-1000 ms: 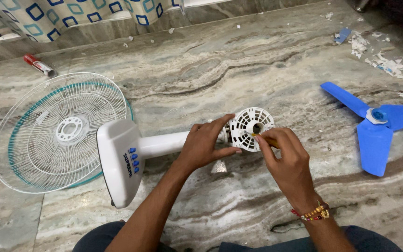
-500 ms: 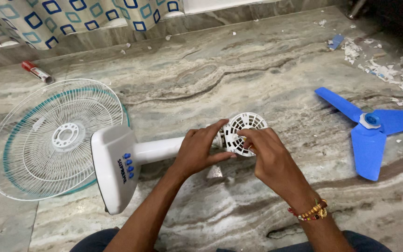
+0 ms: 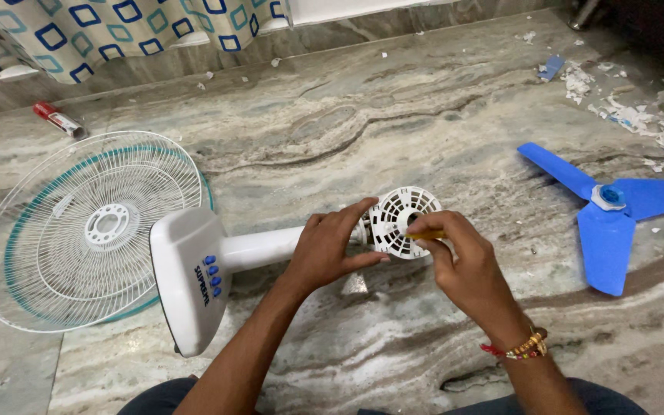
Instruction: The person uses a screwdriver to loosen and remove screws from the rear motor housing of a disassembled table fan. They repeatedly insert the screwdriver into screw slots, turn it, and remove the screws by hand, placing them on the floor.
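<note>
Two hands are busy close to us, low in the view from the head camera; our left hand (image 3: 332, 250) is wrapped around the top of the white fan pole (image 3: 259, 247), right where it meets the round white motor cover (image 3: 403, 221); the fingers are curled shut on the pole and the thumb reaches up toward the cover; our right hand (image 3: 461, 265) is closed on a thin yellow tool (image 3: 426, 235), which looks like a small screwdriver, though we cannot tell for sure; its tip touches the face of the motor cover; a beaded bracelet (image 3: 522, 350) sits on the right wrist; the fan lies on its side on the grey marble floor (image 3: 393, 115); the pole runs left from the cover to the white fan base (image 3: 186, 284), which has a row of blue buttons (image 3: 213, 275); just behind the base, on the left, lies the round wire fan guard (image 3: 86, 230), white with a green rim, flat on the floor; well apart on the right lies the blue fan blade (image 3: 605, 211) with three wings; farther back on the left is a small red and white tube (image 3: 57, 119); bits of torn paper (image 3: 632, 115) lie far right; at the very back hangs a cloth with blue squares (image 3: 117, 27).
</note>
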